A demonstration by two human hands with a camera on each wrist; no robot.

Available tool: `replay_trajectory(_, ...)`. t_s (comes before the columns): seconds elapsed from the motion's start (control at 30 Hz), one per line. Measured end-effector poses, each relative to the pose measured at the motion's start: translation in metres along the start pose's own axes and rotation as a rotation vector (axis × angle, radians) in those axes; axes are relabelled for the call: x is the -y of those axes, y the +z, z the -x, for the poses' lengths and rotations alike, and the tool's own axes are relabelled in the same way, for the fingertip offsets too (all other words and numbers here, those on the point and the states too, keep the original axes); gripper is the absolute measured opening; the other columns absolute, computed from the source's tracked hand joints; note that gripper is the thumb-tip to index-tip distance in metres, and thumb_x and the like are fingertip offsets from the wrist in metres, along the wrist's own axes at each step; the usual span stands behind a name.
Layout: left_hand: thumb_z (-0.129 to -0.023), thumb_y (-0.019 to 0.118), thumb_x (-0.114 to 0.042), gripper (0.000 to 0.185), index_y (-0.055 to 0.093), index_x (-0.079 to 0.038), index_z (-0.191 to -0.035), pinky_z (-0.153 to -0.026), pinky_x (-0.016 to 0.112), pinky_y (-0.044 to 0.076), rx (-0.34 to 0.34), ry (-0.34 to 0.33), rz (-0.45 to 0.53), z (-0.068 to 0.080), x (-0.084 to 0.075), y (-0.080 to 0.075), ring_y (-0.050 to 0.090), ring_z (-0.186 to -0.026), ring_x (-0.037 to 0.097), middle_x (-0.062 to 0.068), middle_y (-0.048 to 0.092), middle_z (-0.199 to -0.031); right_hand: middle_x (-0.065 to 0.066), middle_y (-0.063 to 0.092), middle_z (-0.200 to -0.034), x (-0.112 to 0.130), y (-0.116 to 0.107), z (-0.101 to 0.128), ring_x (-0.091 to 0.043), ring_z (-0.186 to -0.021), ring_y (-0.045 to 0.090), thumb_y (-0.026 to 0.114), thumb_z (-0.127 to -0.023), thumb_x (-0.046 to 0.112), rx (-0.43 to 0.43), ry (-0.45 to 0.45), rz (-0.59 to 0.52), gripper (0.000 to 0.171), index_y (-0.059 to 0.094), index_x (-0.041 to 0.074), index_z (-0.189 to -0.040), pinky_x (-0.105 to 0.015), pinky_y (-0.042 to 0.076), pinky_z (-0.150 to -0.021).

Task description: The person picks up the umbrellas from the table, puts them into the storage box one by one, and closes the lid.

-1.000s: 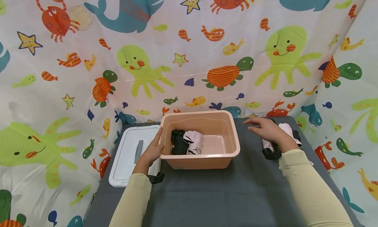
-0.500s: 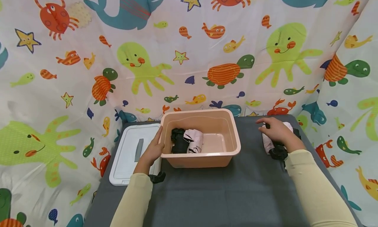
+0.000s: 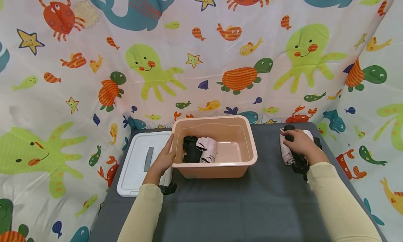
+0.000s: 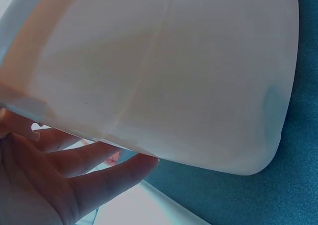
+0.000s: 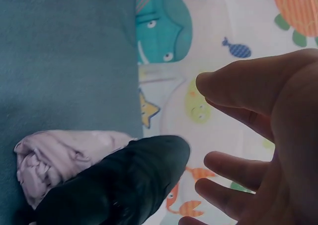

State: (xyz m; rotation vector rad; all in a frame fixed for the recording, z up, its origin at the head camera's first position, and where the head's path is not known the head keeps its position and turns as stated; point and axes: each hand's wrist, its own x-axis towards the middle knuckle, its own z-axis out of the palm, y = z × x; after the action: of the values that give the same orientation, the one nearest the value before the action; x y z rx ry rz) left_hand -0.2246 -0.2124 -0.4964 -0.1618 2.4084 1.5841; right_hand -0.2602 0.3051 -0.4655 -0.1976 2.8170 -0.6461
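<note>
A peach plastic bin holds a black rolled cloth bundle and a pink one with dark trim, side by side in its left half. My left hand rests against the bin's left side, its fingers fairly straight along the wall. At the right, my right hand is over another black roll lying by a pink roll. In the right wrist view, thumb and fingers are spread, with a gap between them and the black roll.
A white lid with a grey handle lies left of the bin. The grey tabletop reaches back to a curtain printed with sea animals. More pink and black cloth lies beyond my right hand.
My right hand has moved right and slightly down onto the rolls at the right, and more of the black roll now shows past its fingers. My left hand stays at the bin.
</note>
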Motion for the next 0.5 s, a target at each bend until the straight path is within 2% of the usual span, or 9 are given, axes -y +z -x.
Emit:
replay_trajectory(0.3,-0.092,0.039,-0.007,0.081,0.007,-0.054,-0.15,-0.106,0.061,0.035,0.001,-0.002,0.013,-0.001,0.001,0.0,0.025,-0.146,0.037,0.0,0.009,-0.164,-0.044,0.03,-0.137,-0.019,0.01,-0.004,-0.06,-0.126,0.027,0.056,-0.091,0.024,0.018,0.056,0.018,0.052,0.049,-0.002,-0.135,-0.076,0.027,-0.098)
replay_trajectory(0.5,-0.092,0.038,-0.007,0.081,0.006,-0.052,-0.15,-0.107,0.06,0.035,0.0,-0.001,-0.002,-0.002,-0.001,0.0,0.025,-0.146,0.036,0.0,0.009,-0.164,-0.046,0.028,-0.136,-0.028,0.015,-0.008,-0.061,-0.124,0.027,0.056,-0.09,0.025,0.047,0.087,0.013,0.055,0.046,-0.001,-0.137,-0.076,0.029,-0.097)
